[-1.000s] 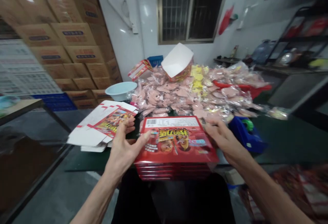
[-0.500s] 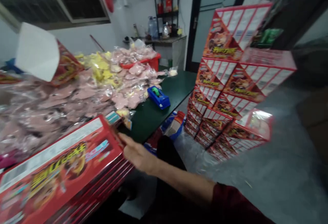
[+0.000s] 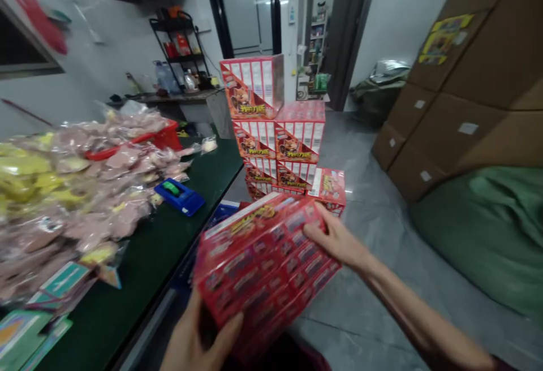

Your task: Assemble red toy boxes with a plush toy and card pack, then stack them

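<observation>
A red box (image 3: 263, 269) with rows of printed packs on its face is tilted in front of me, off the table. My left hand (image 3: 203, 331) grips its lower left corner, thumb on the face. At the upper right corner my right hand (image 3: 335, 238) has its fingers wrapped round the edge. Just beyond it stands a stack of similar red boxes (image 3: 278, 145) on the floor, with a lower single box (image 3: 328, 187) at its right side. Motion blurs the print on the held box.
To the left, a dark green table (image 3: 148, 246) bears bagged pink and yellow pieces (image 3: 127, 173), a red basket (image 3: 169, 133), a blue tape dispenser (image 3: 180, 197) and banded cards (image 3: 63, 280). Brown cartons (image 3: 462, 116) and a green sack (image 3: 483, 235) stand at the right.
My view has turned right, towards the stack. The red box has swung from the left to the middle. My left hand now shows on it, and my right hand still holds it.
</observation>
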Motion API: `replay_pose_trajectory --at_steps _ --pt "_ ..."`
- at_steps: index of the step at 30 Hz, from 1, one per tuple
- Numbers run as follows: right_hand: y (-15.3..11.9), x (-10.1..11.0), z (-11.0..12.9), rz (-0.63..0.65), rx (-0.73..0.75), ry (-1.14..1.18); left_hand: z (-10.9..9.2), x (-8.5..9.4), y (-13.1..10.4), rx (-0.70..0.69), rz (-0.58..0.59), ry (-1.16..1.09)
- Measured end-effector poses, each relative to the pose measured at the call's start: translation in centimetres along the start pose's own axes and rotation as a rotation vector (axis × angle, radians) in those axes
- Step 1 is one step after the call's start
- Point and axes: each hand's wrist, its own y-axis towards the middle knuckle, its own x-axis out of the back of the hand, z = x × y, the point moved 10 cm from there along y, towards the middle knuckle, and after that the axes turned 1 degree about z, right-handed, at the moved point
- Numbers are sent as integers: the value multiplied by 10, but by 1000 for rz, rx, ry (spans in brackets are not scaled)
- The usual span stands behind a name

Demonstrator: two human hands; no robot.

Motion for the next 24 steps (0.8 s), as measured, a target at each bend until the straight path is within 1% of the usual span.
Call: replay_pose_trajectory --at_steps 1,3,6,8,9,10,12,14,16,17,19,21,24 --pt "-1 26 -1 -16 -31 -48 -6 -30 12 -16 138 -43" --pt "-3 72 -2 -29 -81 -86 -23 -88 30 -67 353 -118" --pt "1 131 -5 -43 -165 -85 -43 -164 45 -89 566 -206" --pt "8 167 -8 -57 -238 -91 -49 -206 49 -57 657 -236" --pt "14 185 -8 -66 -272 -109 -51 -224 51 -35 687 -261" --pt "22 202 -6 -69 -300 -141 -54 -240 54 -8 715 -304" --pt "46 232 4 -42 -335 -279 -63 -270 61 46 756 -430" --pt "78 255 18 0 -334 -443 -73 -295 72 77 784 -530" --pt "113 268 30 21 -317 -546 -83 -313 88 67 794 -574" --pt "130 272 35 18 -307 -569 -87 -319 97 53 788 -580" --pt "162 274 40 11 -291 -606 -91 -328 114 32 771 -590" --pt "190 272 40 3 -292 -635 -90 -334 129 21 754 -594" --pt "221 271 36 -27 -295 -685 -84 -340 141 16 744 -596"
